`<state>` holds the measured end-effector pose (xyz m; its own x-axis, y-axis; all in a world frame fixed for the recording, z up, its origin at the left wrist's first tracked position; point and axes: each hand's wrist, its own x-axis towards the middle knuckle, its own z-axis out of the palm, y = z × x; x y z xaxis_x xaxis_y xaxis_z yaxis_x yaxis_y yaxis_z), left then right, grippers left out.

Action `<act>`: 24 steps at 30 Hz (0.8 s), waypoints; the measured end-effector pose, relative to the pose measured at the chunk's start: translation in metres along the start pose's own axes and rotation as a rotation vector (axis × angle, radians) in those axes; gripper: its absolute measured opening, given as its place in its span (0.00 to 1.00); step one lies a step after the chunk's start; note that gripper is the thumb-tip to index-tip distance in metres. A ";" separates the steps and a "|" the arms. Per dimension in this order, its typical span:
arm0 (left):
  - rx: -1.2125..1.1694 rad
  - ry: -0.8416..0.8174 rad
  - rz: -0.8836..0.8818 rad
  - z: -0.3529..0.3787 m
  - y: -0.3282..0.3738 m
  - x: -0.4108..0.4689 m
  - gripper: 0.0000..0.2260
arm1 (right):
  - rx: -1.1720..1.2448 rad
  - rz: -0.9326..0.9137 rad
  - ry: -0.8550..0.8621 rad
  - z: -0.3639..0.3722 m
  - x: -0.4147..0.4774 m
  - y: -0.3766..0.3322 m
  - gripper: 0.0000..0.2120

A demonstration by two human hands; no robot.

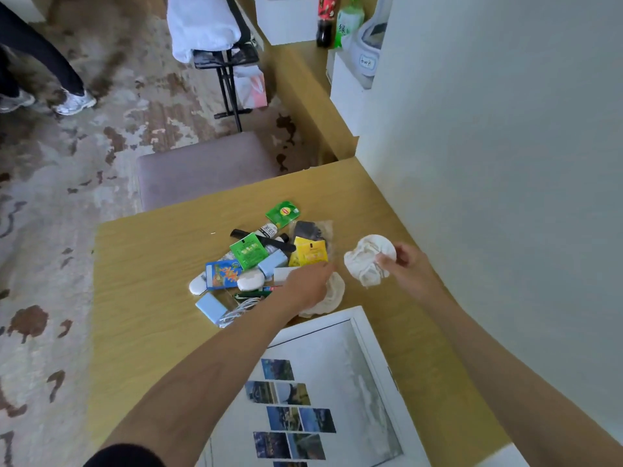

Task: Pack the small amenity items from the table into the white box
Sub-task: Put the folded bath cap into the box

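A pile of small amenity items (256, 261) lies in the middle of the wooden table (145, 284): green and yellow tea sachets, a black comb, small white bottles, pale blue boxes, a coiled white cable. My right hand (406, 264) pinches a crumpled white shower cap (369, 259) just above the table, right of the pile. My left hand (308, 284) reaches over the pile's right edge and lies on a second white cap (333, 294); its fingers are hidden from me. The white box (337, 382) sits at the table's near edge, with photo prints on its inside.
A grey-purple stool (202, 170) stands behind the table. A white wall (505, 163) runs along the right. A person's legs and sneakers (74, 102) are at the far left on the patterned carpet. A folding stand with a white towel (202, 25) and drink bottles (325, 21) lie further back.
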<state>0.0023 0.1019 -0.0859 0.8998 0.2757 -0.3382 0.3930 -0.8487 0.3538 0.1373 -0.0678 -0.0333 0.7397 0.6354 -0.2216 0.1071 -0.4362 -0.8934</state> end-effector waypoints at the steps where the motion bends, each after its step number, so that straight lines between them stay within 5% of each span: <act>1: 0.073 0.001 0.026 0.001 0.004 0.005 0.24 | 0.017 0.001 -0.001 -0.005 -0.006 0.005 0.08; 9: 0.398 -0.077 -0.013 0.007 0.020 0.016 0.15 | 0.160 0.028 -0.018 -0.040 -0.027 0.026 0.09; 14: 0.211 0.090 -0.091 -0.011 0.024 -0.004 0.10 | 0.193 -0.037 -0.091 -0.054 -0.026 0.022 0.04; 17: -0.079 0.324 -0.238 -0.028 0.030 -0.027 0.09 | 0.265 -0.068 -0.162 -0.054 -0.027 0.009 0.04; 20: -0.649 0.475 -0.489 -0.053 0.035 -0.056 0.10 | 0.326 -0.092 -0.266 -0.046 -0.027 -0.009 0.07; 24: -1.341 0.588 -0.517 -0.077 0.047 -0.105 0.07 | 0.331 -0.101 -0.527 -0.023 -0.030 -0.049 0.10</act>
<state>-0.0594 0.0676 0.0339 0.4366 0.8055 -0.4007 0.2601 0.3134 0.9133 0.1252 -0.0804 0.0266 0.3010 0.9287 -0.2167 -0.1142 -0.1905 -0.9750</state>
